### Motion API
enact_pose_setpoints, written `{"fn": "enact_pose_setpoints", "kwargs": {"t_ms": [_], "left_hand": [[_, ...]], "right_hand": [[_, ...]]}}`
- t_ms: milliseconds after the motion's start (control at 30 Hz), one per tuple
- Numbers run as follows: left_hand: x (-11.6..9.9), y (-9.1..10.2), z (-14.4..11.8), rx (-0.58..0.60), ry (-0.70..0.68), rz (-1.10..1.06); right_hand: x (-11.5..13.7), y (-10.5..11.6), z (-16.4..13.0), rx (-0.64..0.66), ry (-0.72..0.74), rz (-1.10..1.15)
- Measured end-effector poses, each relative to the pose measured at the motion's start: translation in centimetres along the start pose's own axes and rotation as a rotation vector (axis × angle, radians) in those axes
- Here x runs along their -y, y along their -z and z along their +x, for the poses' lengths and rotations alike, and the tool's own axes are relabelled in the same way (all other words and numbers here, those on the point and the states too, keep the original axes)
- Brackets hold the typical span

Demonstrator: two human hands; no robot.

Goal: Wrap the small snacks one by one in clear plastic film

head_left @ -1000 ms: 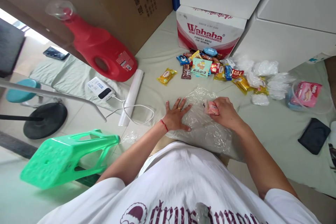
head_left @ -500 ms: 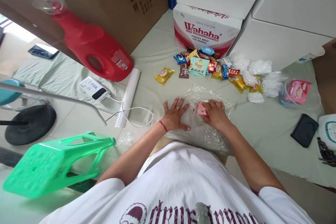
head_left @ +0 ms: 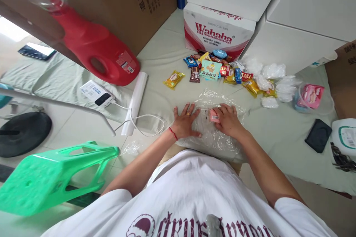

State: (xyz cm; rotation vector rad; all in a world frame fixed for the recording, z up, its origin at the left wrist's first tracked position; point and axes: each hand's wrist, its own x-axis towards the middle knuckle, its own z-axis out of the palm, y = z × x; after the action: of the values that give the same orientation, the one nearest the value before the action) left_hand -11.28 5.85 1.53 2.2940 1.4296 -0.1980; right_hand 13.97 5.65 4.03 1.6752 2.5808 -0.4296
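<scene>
Pale green cloth (head_left: 278,133) spread over a tiled floor, hemmed in by a big brown carton (head_left: 133,3) at the back and white cabinets (head_left: 306,26) to the right. At the centre, close in front of the body, a crumpled clear plastic bag (head_left: 214,140) lying flat on the cloth. Pressed onto its left part, the left hand (head_left: 185,122), palm down, fingers spread wide and flat, gripping nothing; a ring on one finger, a red string at the wrist. On the bag's upper middle, the right hand (head_left: 229,120), fingers curled over a small pink snack packet (head_left: 214,116) with a barcode label, holding it down against the plastic; whether the packet sits inside the film or on top, cannot tell. Beyond the bag, a scatter of wrapped snacks (head_left: 219,70), with a yellow packet (head_left: 174,79) lying apart to the left. Behind those, a red and white Wahaha box (head_left: 217,33). Further right, bunched clear bags (head_left: 275,77), a pink packet inside a clear tub (head_left: 313,96), and a black wallet (head_left: 318,136). To the left, a white roll (head_left: 135,102), a power bank (head_left: 97,93) with a white cable (head_left: 144,122), a red jug (head_left: 94,52) on its side, and a tipped green stool (head_left: 52,176).
</scene>
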Motion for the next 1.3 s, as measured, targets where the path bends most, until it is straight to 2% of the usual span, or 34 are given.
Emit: {"fn": "enact_pose_setpoints", "kwargs": {"t_ms": [100,167,233,267,333,400,500,567,633,767,867,967,1100,1133,1200,1300], "left_hand": [[0.0,0.2,-1.1,-0.043,0.017,-0.031],[0.0,0.0,-2.4,-0.148,0.013,-0.042],[0.2,-0.5,-3.8,-0.282,-0.067,-0.045],[0.4,-0.8,-4.5,-0.324,-0.154,-0.051],[0.9,-1.5,-5.6,-0.313,-0.375,-0.082],[1.7,-2.1,-6.0,-0.238,-0.54,-0.11],[3.2,-2.2,-5.7,-0.162,-0.582,-0.116],[4.2,-1.4,-5.2,-0.112,-0.581,-0.142],[4.9,-0.1,-4.5,-0.063,-0.58,-0.219],[5.0,3.6,-2.1,-0.012,-0.506,-0.469],[4.4,5.9,1.2,-0.05,-0.372,-0.584],[3.8,6.8,5.3,-0.181,-0.207,-0.539],[3.9,6.7,9.2,-0.389,0.044,-0.368],[3.9,6.8,9.3,-0.452,0.09,-0.355],[3.8,7.1,8.5,-0.633,0.157,-0.331],[1.7,7.3,5.2,-0.916,0.165,-0.279]], "right_hand": [[-0.8,0.9,-1.4,-0.059,0.027,0.055],[-1.2,2.1,-3.6,-0.169,0.026,0.141],[-1.3,2.8,-6.6,-0.254,0.02,0.231],[-1.1,2.6,-8.3,-0.266,0.026,0.265],[-0.7,1.4,-11.4,-0.225,0.071,0.297],[-0.3,-0.9,-13.7,-0.171,0.116,0.284],[-0.2,-4.2,-15.0,-0.184,0.095,0.288],[-0.7,-5.1,-14.8,-0.218,0.079,0.363],[-1.4,-4.5,-14.2,-0.216,0.087,0.463],[-3.6,-0.4,-12.2,-0.145,0.02,0.585],[-5.7,2.4,-9.8,-0.163,-0.09,0.558],[-7.7,3.8,-6.9,-0.096,-0.198,0.459],[-9.9,4.4,-4.1,0.15,-0.333,0.106],[-10.3,4.7,-3.6,0.159,-0.354,0.018],[-10.6,5.3,-2.5,0.084,-0.37,-0.084],[-10.0,5.7,0.3,-0.065,-0.287,-0.066]]}}
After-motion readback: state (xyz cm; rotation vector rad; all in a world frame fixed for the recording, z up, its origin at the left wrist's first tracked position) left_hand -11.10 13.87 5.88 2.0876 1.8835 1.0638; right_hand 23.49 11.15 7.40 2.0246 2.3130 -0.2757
